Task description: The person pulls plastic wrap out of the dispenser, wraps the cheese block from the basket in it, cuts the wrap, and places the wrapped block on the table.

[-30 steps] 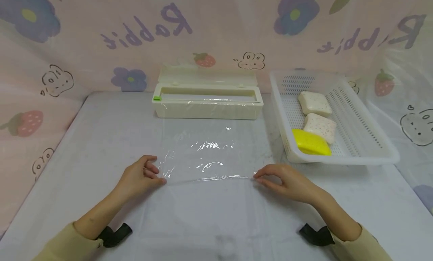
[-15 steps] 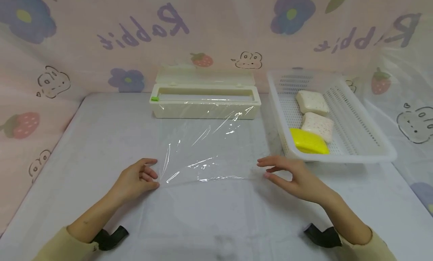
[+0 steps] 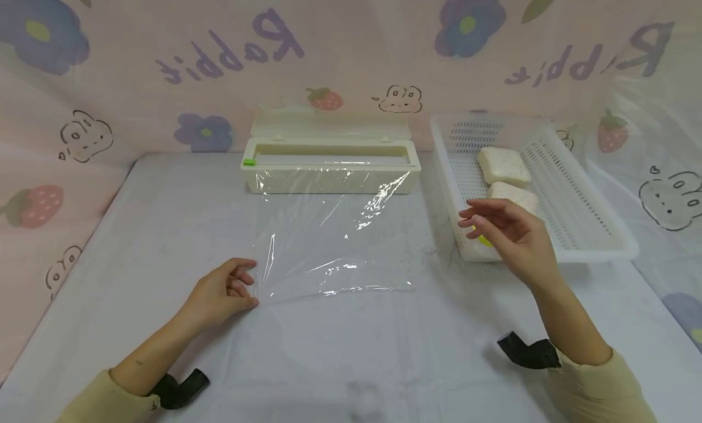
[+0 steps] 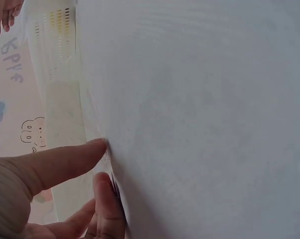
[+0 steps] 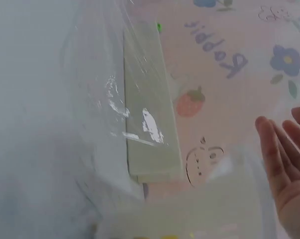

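Observation:
A clear sheet of cling film (image 3: 340,246) runs forward from the cream cling film dispenser (image 3: 329,180), whose lid stands up at the back. At the film's near left corner, my left hand (image 3: 222,289) holds the edge with thumb and fingers; creases gather toward it. My right hand (image 3: 518,243) is off the film, fingers loosely bent and holding nothing, over the near left part of the white basket (image 3: 598,256). Just behind its fingers, a yellow soap bar (image 3: 485,239) is mostly hidden. Two speckled whitish soap bars (image 3: 503,166) lie farther back in the basket.
A green slider (image 3: 249,162) sits at the dispenser's left end. The white-covered table (image 3: 307,356) stretches toward me. A printed curtain (image 3: 351,57) closes off the back and sides. Black curved pieces (image 3: 529,351) stick out at both cuffs.
My right hand has let go of the film's right corner and moved right and forward over the basket. The film's right side has settled lower; my left hand shifted slightly left, then stayed.

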Demonstrator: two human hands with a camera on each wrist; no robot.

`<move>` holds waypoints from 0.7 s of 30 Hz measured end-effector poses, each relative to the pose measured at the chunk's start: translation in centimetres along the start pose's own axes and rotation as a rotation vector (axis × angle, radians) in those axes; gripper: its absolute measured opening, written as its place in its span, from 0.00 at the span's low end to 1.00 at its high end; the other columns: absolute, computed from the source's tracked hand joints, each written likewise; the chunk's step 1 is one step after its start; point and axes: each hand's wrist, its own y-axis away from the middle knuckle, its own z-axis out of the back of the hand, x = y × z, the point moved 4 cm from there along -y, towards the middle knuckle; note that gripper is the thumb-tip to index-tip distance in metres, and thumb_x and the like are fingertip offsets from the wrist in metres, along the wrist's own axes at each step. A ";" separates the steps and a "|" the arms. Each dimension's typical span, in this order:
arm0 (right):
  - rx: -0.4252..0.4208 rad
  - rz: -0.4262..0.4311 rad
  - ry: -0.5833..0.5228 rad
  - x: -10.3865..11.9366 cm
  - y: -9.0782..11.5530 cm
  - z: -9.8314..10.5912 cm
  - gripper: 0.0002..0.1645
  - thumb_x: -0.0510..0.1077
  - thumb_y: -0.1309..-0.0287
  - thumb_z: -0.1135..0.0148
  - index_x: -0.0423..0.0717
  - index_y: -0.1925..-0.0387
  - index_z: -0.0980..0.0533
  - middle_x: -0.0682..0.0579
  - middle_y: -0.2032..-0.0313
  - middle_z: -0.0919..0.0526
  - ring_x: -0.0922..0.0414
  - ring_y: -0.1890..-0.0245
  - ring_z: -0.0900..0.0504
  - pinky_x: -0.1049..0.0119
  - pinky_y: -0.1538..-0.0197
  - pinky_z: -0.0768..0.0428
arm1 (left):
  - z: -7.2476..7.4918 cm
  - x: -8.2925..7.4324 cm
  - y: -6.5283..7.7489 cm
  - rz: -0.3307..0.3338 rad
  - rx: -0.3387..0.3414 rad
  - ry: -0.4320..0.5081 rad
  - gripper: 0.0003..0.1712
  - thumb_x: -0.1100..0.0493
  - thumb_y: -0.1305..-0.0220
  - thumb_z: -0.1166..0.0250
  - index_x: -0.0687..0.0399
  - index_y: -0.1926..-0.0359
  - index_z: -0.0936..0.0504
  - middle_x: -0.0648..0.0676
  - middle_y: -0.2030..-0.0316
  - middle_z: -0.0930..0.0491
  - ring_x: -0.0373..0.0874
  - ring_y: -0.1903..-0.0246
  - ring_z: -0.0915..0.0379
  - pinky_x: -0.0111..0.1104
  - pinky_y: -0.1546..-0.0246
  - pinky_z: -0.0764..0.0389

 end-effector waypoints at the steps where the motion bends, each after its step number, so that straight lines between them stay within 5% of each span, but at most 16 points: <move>1: -0.021 -0.021 0.010 0.0 -0.2 0.5 0.17 0.20 0.43 0.48 0.24 0.51 0.26 0.46 0.59 0.15 0.56 0.61 0.14 0.72 0.62 0.16 | 0.0 -0.1 0.0 -0.008 -0.003 0.003 0.37 0.68 0.54 0.26 0.67 0.41 0.29 0.57 0.61 0.23 0.39 0.68 0.27 0.23 0.69 0.24; 5: -0.095 -0.163 0.074 -0.4 -1.0 2.9 0.16 0.27 0.39 0.45 0.32 0.50 0.24 0.51 0.59 0.15 0.59 0.61 0.15 0.76 0.61 0.18 | 0.0 -0.2 -0.1 -0.040 -0.018 0.005 0.36 0.69 0.54 0.27 0.67 0.41 0.28 0.57 0.60 0.22 0.43 0.64 0.26 0.24 0.64 0.23; 9: -0.115 -0.395 0.351 -1.4 -1.4 5.0 0.17 0.41 0.35 0.42 0.38 0.47 0.24 0.63 0.58 0.16 0.67 0.58 0.19 0.83 0.55 0.23 | 0.0 -0.1 -0.2 -0.054 -0.032 0.007 0.40 0.71 0.54 0.27 0.67 0.37 0.31 0.56 0.61 0.21 0.44 0.63 0.26 0.24 0.62 0.22; 11: -0.053 -0.536 0.526 -1.9 -1.4 5.9 0.24 0.50 0.34 0.43 0.40 0.43 0.26 0.62 0.52 0.18 0.64 0.52 0.22 0.79 0.48 0.26 | 0.0 -0.1 -0.2 -0.060 -0.034 0.022 0.42 0.72 0.54 0.28 0.67 0.36 0.34 0.57 0.61 0.21 0.44 0.63 0.26 0.23 0.61 0.22; 13: 0.049 -0.663 0.657 -2.4 -1.4 6.5 0.31 0.58 0.35 0.44 0.43 0.39 0.30 0.55 0.42 0.24 0.55 0.43 0.28 0.65 0.39 0.29 | 0.0 0.0 -0.1 -0.066 -0.036 0.030 0.43 0.72 0.54 0.29 0.68 0.35 0.35 0.57 0.61 0.20 0.44 0.63 0.26 0.23 0.61 0.22; 17: 0.249 -0.791 0.736 -3.1 -1.3 7.4 0.42 0.61 0.38 0.42 0.43 0.31 0.39 0.36 0.29 0.44 0.32 0.33 0.46 0.32 0.37 0.42 | 0.0 0.0 -0.1 -0.065 -0.031 0.045 0.42 0.72 0.53 0.29 0.68 0.36 0.35 0.56 0.63 0.19 0.43 0.64 0.26 0.23 0.63 0.23; 21: 0.376 -0.841 0.779 -3.7 -1.3 7.6 0.46 0.59 0.43 0.36 0.44 0.30 0.42 0.31 0.31 0.43 0.31 0.33 0.49 0.30 0.41 0.40 | -0.1 -0.2 0.0 -0.051 -0.018 0.067 0.40 0.72 0.53 0.30 0.69 0.37 0.34 0.55 0.65 0.19 0.41 0.66 0.27 0.23 0.65 0.24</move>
